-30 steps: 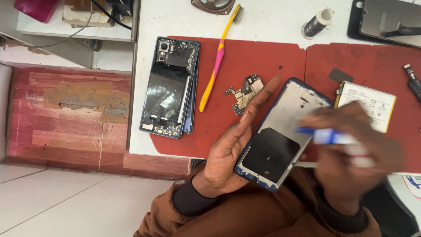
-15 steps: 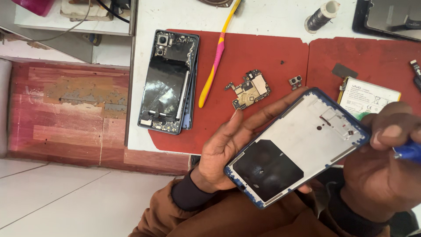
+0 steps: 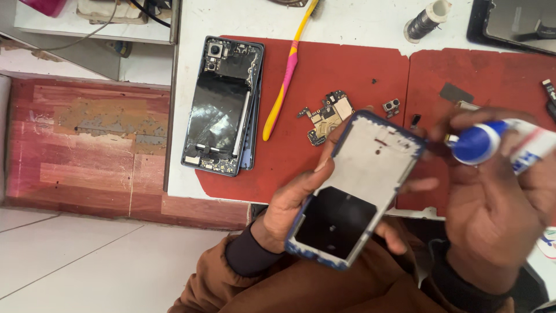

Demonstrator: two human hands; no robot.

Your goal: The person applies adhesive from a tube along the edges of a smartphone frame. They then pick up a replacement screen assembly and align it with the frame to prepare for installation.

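Hands hold centre stage over the red rubber work mat (image 3: 347,69). The person's left hand (image 3: 289,211) cradles a blue-rimmed phone frame with a pale grey inner plate and a black patch at its lower end (image 3: 362,185), just off the mat's near edge; its fingers wrap behind the frame, the thumb pressed along the left rim. The right hand (image 3: 492,203) pinches a white tube with a blue cap (image 3: 492,142) between thumb and fingertips, beside the frame's top corner, cap on.

The step in hand looks like readying adhesive for the frame. The next move would call for getting that cap off and bringing the nozzle steadily to the rim, while the left hand keeps the frame flat.

Against half a second ago, the frame has tilted more upright and drawn nearer the camera, and the tube, then barely peeking in at the picture's right edge, is now fully in view.

On the mat's left part lies an opened dark phone body with its camera modules showing (image 3: 223,104); a yellow-and-pink toothbrush (image 3: 284,75) lies slantwise near the mat's middle, and a small gold-and-black circuit board (image 3: 324,116) sits just beyond the frame's top.
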